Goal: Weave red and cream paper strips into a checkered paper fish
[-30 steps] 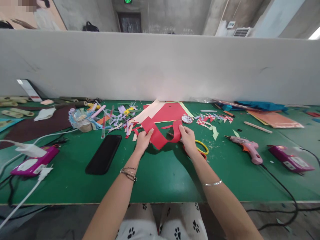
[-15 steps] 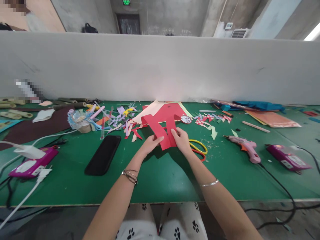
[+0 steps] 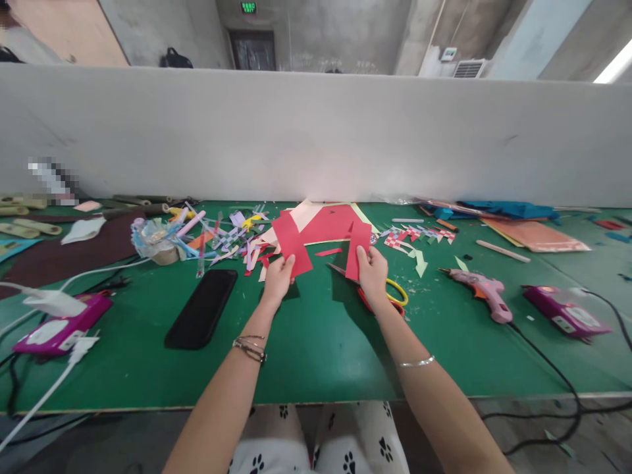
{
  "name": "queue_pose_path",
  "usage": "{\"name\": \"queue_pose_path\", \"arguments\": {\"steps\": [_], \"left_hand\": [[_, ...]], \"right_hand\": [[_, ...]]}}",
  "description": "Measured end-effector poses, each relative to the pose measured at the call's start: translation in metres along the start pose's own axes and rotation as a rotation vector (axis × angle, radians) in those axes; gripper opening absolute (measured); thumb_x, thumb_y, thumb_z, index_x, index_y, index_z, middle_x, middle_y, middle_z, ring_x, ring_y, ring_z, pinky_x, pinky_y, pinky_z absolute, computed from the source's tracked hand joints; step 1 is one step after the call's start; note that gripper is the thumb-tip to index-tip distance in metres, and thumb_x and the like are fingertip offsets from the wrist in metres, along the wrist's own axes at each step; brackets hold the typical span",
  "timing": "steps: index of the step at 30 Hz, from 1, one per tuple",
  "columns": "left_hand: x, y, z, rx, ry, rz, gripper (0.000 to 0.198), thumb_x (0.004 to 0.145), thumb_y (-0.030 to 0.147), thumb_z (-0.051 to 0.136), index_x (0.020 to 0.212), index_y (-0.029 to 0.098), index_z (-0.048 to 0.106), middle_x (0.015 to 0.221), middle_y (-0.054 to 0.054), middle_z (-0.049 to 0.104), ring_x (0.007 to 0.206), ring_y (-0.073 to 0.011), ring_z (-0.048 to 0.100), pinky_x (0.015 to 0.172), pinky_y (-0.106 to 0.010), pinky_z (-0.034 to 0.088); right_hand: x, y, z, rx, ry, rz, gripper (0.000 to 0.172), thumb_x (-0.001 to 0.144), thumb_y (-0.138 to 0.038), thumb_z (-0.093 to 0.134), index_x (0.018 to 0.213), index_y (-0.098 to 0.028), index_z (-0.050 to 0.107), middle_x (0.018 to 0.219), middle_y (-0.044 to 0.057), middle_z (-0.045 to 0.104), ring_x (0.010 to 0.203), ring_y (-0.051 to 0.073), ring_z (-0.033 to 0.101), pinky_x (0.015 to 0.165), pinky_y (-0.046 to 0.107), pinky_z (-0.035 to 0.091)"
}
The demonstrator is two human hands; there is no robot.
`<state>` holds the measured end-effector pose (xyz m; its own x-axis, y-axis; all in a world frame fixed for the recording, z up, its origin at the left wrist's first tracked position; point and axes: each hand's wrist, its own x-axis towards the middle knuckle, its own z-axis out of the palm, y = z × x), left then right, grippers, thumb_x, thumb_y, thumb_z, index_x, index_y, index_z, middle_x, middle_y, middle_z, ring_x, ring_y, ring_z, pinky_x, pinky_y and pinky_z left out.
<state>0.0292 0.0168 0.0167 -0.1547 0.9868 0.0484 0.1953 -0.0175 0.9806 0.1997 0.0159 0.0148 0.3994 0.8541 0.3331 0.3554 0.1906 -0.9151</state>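
Note:
My left hand (image 3: pixel 279 280) pinches the lower end of a red paper strip (image 3: pixel 290 243), held up off the green table. A second red paper strip (image 3: pixel 356 247) is gripped by my right hand (image 3: pixel 372 270), thumb on its face. A gap separates the two strips. Beneath my right hand lie scissors with yellow and red handles (image 3: pixel 397 293), their blades partly hidden by the strip. Between the strips, a thin red scrap (image 3: pixel 328 252) rests on the table. Behind them is a stack of red and pale paper sheets (image 3: pixel 326 222).
Left of my arms lies a black phone (image 3: pixel 201 309), with coloured paper scraps (image 3: pixel 232 238) beyond it. A pink glue gun (image 3: pixel 486 293) and a purple power strip (image 3: pixel 565 309) lie to the right, another power strip (image 3: pixel 64 322) far left. A grey partition (image 3: pixel 316 131) rises behind.
My hands have moved apart, and the red paper that was joined or overlapping between them is now two separate strips. The scissors' blades and the thin red scrap have come into view.

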Motion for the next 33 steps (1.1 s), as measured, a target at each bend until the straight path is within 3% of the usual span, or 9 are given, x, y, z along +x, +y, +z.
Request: {"name": "queue_pose_path", "arguments": {"steps": [5, 10, 13, 16, 18, 21, 24, 29, 33], "left_hand": [[0.018, 0.015, -0.013, 0.117, 0.034, 0.076, 0.021, 0.075, 0.028, 0.048, 0.057, 0.019, 0.048, 0.039, 0.006, 0.041, 0.033, -0.0111, 0.042, 0.038, -0.021, 0.031], [0.060, 0.060, -0.019, 0.296, 0.100, 0.237, 0.019, 0.075, 0.019, 0.050, 0.055, 0.018, 0.048, 0.047, 0.003, 0.045, 0.053, -0.0165, 0.054, 0.054, -0.024, 0.037], [0.081, 0.091, -0.022, 0.391, 0.196, 0.378, 0.015, 0.083, 0.019, 0.042, 0.075, 0.016, 0.054, 0.072, -0.005, 0.057, 0.083, -0.0203, 0.055, 0.072, -0.027, 0.038], [0.088, 0.105, -0.019, 0.856, 0.188, 0.598, 0.026, 0.088, 0.017, 0.030, 0.099, 0.013, 0.054, 0.104, -0.014, 0.054, 0.100, -0.0247, 0.050, 0.079, -0.032, 0.038], [0.086, 0.100, -0.013, 1.064, 0.040, 0.598, 0.027, 0.088, 0.015, 0.032, 0.101, 0.013, 0.056, 0.108, -0.015, 0.054, 0.102, -0.0270, 0.051, 0.081, -0.037, 0.039], [0.081, 0.079, -0.005, 1.127, -0.092, 0.518, 0.018, 0.084, 0.012, 0.044, 0.090, 0.011, 0.061, 0.095, -0.014, 0.059, 0.095, -0.0269, 0.055, 0.083, -0.041, 0.040], [0.075, 0.055, -0.002, 1.120, -0.161, 0.438, 0.030, 0.084, 0.029, 0.050, 0.111, 0.014, 0.049, 0.110, -0.008, 0.053, 0.093, -0.0197, 0.055, 0.077, -0.040, 0.048], [0.064, 0.035, -0.004, 0.937, -0.206, 0.359, 0.030, 0.084, 0.028, 0.051, 0.110, 0.014, 0.050, 0.113, -0.010, 0.052, 0.096, -0.0212, 0.054, 0.079, -0.041, 0.046], [0.046, 0.031, 0.008, 0.670, -0.329, 0.309, 0.035, 0.070, 0.026, 0.066, 0.102, 0.016, 0.058, 0.119, -0.014, 0.051, 0.114, -0.0286, 0.043, 0.090, -0.037, 0.039]], "right_hand": [[0.000, -0.003, -0.003, 0.027, 0.002, 0.002, 0.028, 0.075, -0.046, 0.038, 0.067, -0.019, 0.043, 0.050, -0.006, 0.038, 0.044, 0.008, 0.031, 0.043, 0.022, 0.026], [-0.003, -0.010, -0.002, 0.016, 0.006, -0.018, 0.030, 0.073, -0.045, 0.040, 0.057, -0.021, 0.033, 0.046, -0.008, 0.026, 0.044, 0.007, 0.026, 0.042, 0.021, 0.023], [-0.004, -0.011, -0.001, 0.005, -0.008, -0.038, 0.029, 0.074, -0.045, 0.038, 0.058, -0.021, 0.034, 0.046, -0.008, 0.026, 0.044, 0.007, 0.026, 0.043, 0.021, 0.024], [-0.006, -0.010, 0.000, -0.019, -0.021, -0.066, 0.026, 0.073, -0.043, 0.039, 0.060, -0.021, 0.037, 0.047, -0.008, 0.028, 0.045, 0.008, 0.028, 0.044, 0.021, 0.026], [-0.007, -0.009, 0.002, -0.040, -0.037, -0.086, 0.024, 0.072, -0.042, 0.040, 0.062, -0.021, 0.039, 0.046, -0.008, 0.029, 0.044, 0.008, 0.029, 0.044, 0.021, 0.027], [-0.008, -0.009, 0.003, -0.077, -0.070, -0.111, 0.022, 0.071, -0.041, 0.040, 0.070, -0.020, 0.045, 0.046, -0.008, 0.034, 0.043, 0.009, 0.033, 0.045, 0.022, 0.030], [-0.009, -0.008, 0.004, -0.138, -0.088, -0.133, 0.024, 0.072, -0.039, 0.038, 0.079, -0.018, 0.048, 0.047, -0.006, 0.042, 0.043, 0.011, 0.039, 0.046, 0.022, 0.033], [-0.008, -0.006, 0.003, -0.308, -0.131, -0.172, 0.029, 0.077, -0.033, 0.033, 0.091, -0.016, 0.050, 0.058, 0.000, 0.058, 0.049, 0.013, 0.049, 0.051, 0.023, 0.037], [-0.010, -0.010, 0.003, -0.516, -0.204, -0.230, 0.034, 0.077, -0.027, 0.034, 0.102, -0.013, 0.050, 0.060, 0.005, 0.061, 0.054, 0.018, 0.054, 0.054, 0.026, 0.037]]}}
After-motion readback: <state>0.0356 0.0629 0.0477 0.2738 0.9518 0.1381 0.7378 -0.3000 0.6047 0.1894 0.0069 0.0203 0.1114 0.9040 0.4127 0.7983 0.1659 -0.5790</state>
